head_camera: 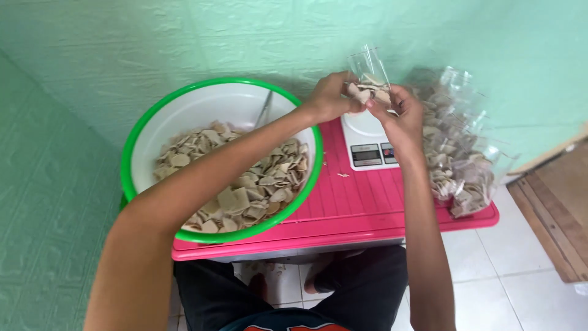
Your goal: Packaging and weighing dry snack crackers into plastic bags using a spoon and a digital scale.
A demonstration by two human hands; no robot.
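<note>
Tabletop (361,202), pink and ribbed, carries a green-rimmed white bowl (184,116) of pale chips, a heap of filled clear bags (462,153) and a white scale (367,144). Above the scale, left hand (331,98) and right hand (398,113) both grip a small clear bag (367,67) partly filled with chips.

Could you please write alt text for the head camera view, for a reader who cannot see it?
Both hands, left hand and right hand, hold a small clear bag of pale chips above a white kitchen scale. A green-rimmed bowl of chips sits on the pink table.
</note>
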